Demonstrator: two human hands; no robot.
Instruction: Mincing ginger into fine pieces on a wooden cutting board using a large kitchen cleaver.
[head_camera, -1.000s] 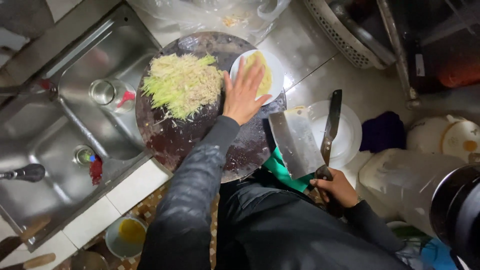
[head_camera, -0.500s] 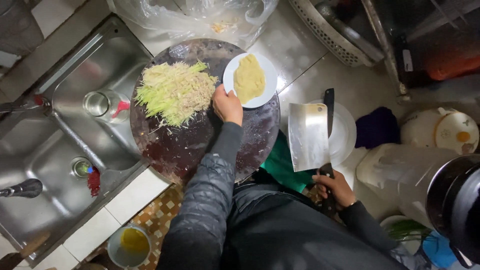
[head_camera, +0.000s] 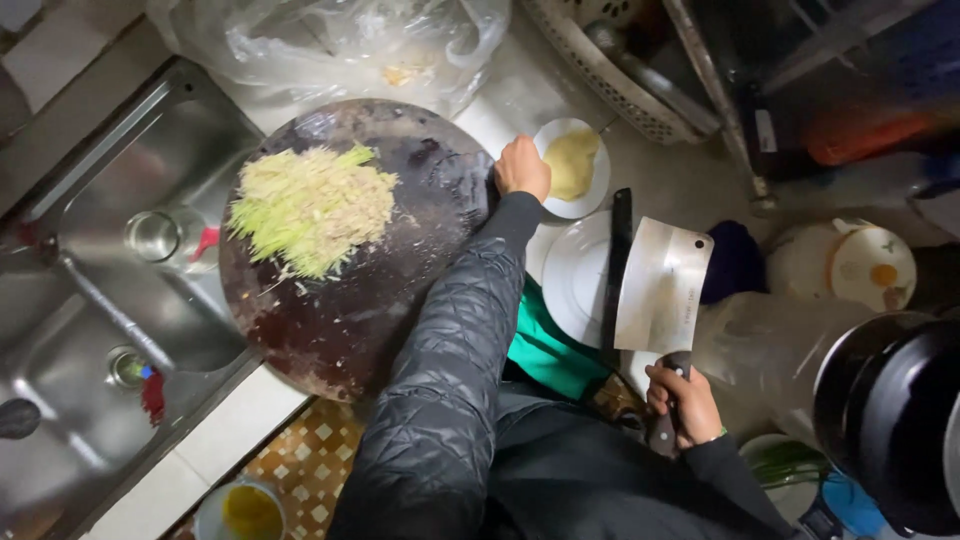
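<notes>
Left hand (head_camera: 522, 166) curled on small white plate (head_camera: 573, 166), at chopping board's (head_camera: 350, 300) two o'clock; right hand (head_camera: 683, 402) fisted round cleaver (head_camera: 660, 285). Judged: plate being set aside on bench; next needs clean release.

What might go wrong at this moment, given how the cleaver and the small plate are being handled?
The right hand holds the cleaver raised above a white plate; a slip could chip it. The left hand grips the small plate by its rim, so the yellow paste could tip out.
</notes>
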